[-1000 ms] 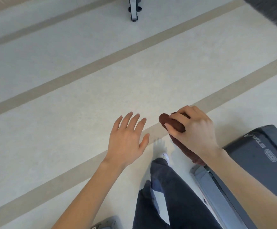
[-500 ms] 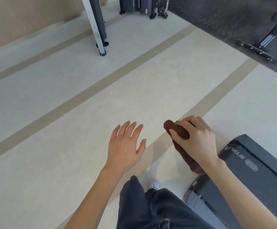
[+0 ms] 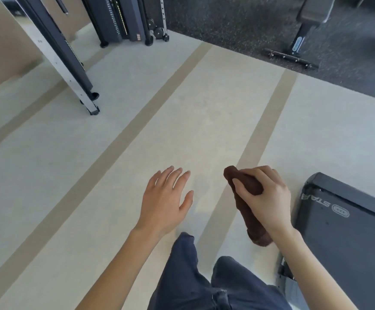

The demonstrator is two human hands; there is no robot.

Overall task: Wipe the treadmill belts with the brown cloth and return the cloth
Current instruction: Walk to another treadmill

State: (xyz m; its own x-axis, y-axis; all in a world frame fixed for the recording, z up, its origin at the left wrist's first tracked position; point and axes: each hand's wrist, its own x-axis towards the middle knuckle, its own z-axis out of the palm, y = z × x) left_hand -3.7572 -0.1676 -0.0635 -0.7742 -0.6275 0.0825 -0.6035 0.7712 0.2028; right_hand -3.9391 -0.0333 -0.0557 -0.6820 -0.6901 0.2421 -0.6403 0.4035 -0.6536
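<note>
The right hand [image 3: 264, 198] grips the rolled dark-brown terry cloth [image 3: 247, 204], partly hiding it, left of the dark grey treadmill [image 3: 347, 233], cut off at right. The left hand [image 3: 166, 202] hovers, fingers spread, empty.

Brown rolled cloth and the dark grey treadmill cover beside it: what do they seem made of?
Brown rolled cloth: probably terry towelling, matte, with a fuzzy nap at its lower end. Dark grey treadmill cover: likely moulded plastic, smooth with a dull sheen and white lettering; possibly painted metal.
</note>
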